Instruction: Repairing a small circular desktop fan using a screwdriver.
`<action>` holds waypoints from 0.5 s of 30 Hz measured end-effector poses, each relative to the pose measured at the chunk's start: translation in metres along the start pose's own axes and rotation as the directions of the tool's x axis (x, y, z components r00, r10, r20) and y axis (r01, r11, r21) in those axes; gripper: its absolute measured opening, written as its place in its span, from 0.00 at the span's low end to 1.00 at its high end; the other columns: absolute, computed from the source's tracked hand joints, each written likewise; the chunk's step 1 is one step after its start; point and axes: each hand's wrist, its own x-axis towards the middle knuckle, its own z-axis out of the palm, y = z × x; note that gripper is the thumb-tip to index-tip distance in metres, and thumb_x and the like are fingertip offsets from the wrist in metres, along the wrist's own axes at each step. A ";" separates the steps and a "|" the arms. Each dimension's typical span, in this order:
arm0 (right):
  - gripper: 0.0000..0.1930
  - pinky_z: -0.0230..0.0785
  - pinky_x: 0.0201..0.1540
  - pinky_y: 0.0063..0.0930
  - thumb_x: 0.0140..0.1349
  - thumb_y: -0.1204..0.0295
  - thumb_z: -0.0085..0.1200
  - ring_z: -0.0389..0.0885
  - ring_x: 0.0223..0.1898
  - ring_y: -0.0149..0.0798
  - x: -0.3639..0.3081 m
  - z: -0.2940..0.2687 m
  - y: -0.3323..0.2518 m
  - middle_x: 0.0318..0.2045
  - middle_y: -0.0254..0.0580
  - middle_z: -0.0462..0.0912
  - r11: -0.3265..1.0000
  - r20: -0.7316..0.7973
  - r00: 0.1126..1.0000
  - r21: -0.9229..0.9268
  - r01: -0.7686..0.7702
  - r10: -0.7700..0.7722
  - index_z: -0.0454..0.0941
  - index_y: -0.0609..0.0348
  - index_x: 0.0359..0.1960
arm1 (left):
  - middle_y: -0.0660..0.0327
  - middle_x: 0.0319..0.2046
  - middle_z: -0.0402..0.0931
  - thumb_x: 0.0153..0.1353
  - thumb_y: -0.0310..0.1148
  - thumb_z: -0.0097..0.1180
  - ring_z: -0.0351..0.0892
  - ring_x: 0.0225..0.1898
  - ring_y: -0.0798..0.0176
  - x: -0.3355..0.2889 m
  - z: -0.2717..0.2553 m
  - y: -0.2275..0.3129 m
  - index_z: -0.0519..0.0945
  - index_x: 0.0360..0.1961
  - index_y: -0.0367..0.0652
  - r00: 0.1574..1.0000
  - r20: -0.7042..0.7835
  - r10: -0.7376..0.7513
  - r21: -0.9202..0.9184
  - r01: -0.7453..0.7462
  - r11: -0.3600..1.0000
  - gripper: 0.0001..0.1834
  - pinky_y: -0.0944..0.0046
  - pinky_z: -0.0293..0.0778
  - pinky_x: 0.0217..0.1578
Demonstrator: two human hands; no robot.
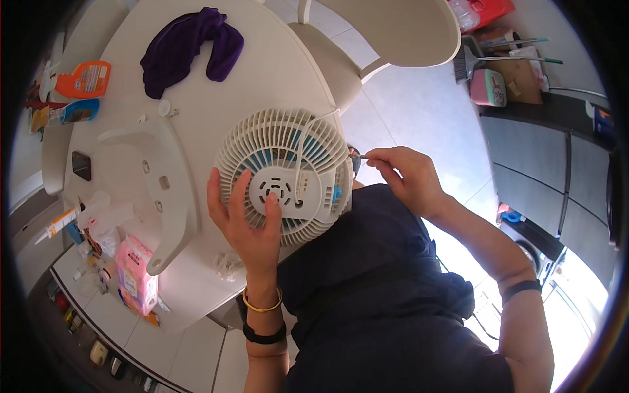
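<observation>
A round white fan head (308, 171) lies on the table, its motor housing facing up and blue blades showing through the grille. My left hand (249, 219) rests on the housing and the grille's left side, fingers spread. At the grille's right edge, my right hand (409, 177) pinches a thin metal tool (358, 156), whose tip touches or nearly touches the rim; its exact kind is too small to tell. A white cord (301, 141) loops across the grille. The curved white fan stand (173, 187) lies separately to the left, beside a small white round knob (164, 107).
A purple cloth (190, 49) lies at the table's far side. On the left are an orange bottle (90, 78), a phone (82, 166), a pink pack (136, 275) and a plastic bag (105, 223). A crumpled clear bag (228, 265) sits near my left wrist. A chair (406, 33) stands beyond.
</observation>
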 end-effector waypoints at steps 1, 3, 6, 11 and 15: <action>0.10 0.75 0.35 0.34 0.58 0.76 0.57 0.82 0.31 0.45 0.000 0.000 0.001 0.29 0.43 0.83 1.000 0.000 1.000 0.000 0.000 0.000 0.80 0.58 0.42 | 0.49 0.65 0.57 0.55 0.29 0.61 0.59 0.65 0.46 0.000 0.000 0.000 0.76 0.54 0.44 1.000 0.001 -0.002 0.000 0.002 1.000 0.23 0.50 0.59 0.63; 0.10 0.75 0.35 0.34 0.58 0.76 0.57 0.82 0.31 0.45 0.000 0.002 0.002 0.29 0.43 0.83 1.000 0.009 1.000 -0.022 0.008 -0.008 0.80 0.58 0.42 | 0.49 0.65 0.57 0.55 0.29 0.61 0.59 0.65 0.46 0.000 0.000 0.000 0.76 0.54 0.44 1.000 0.002 -0.005 0.001 0.005 1.000 0.23 0.50 0.59 0.63; 0.09 0.75 0.34 0.34 0.58 0.75 0.57 0.82 0.31 0.45 0.002 0.000 -0.001 0.29 0.43 0.83 0.999 0.035 0.999 -0.038 -0.019 0.020 0.80 0.57 0.41 | 0.49 0.65 0.57 0.55 0.29 0.61 0.59 0.65 0.46 0.000 0.001 -0.001 0.76 0.54 0.44 1.000 0.001 -0.008 0.002 0.008 1.000 0.23 0.50 0.59 0.63; 0.09 0.74 0.37 0.36 0.60 0.75 0.54 0.82 0.32 0.46 0.008 0.000 -0.007 0.29 0.44 0.82 0.999 0.071 0.997 -0.037 0.029 -0.027 0.79 0.58 0.42 | 0.49 0.65 0.57 0.54 0.29 0.61 0.59 0.65 0.47 0.000 0.002 0.001 0.76 0.54 0.44 1.000 0.000 0.002 -0.018 -0.002 1.000 0.23 0.50 0.59 0.63; 0.10 0.74 0.42 0.35 0.63 0.74 0.50 0.82 0.35 0.48 0.027 -0.008 -0.031 0.32 0.48 0.83 0.994 0.329 0.940 0.036 -0.107 0.089 0.78 0.61 0.44 | 0.49 0.65 0.57 0.54 0.28 0.61 0.59 0.65 0.47 -0.002 0.000 0.001 0.76 0.54 0.44 1.000 -0.001 0.001 -0.009 -0.001 1.000 0.23 0.50 0.59 0.63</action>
